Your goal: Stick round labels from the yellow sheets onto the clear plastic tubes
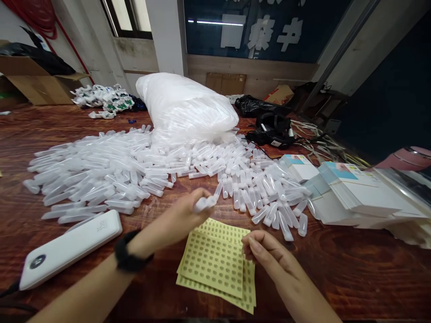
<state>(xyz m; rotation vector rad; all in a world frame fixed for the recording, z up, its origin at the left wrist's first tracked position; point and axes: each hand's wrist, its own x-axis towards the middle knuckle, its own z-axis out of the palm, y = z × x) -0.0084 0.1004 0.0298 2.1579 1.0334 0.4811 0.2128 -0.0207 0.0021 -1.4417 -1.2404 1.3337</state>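
My left hand [188,211], with a black band on the wrist, is closed on a small translucent plastic tube [204,204]; motion blurs it a little. It is above the far edge of the yellow sticker sheets [212,264], which lie stacked slightly askew and carry rows of small round dark-printed stickers. At the right edge of the sheets, my right hand [269,255] has thumb and forefinger pinched together. Whatever is between those fingertips is too small to make out. A wide pile of similar tubes [97,166] spreads over the table beyond both hands.
Behind the pile rests a big white plastic bag [188,107]. A white power bank [70,246] with a cable lies at left. On the right are stacks of printed cards [360,188], a pink cup [407,157], a black headset-like item [272,128] and tangled cables [316,139].
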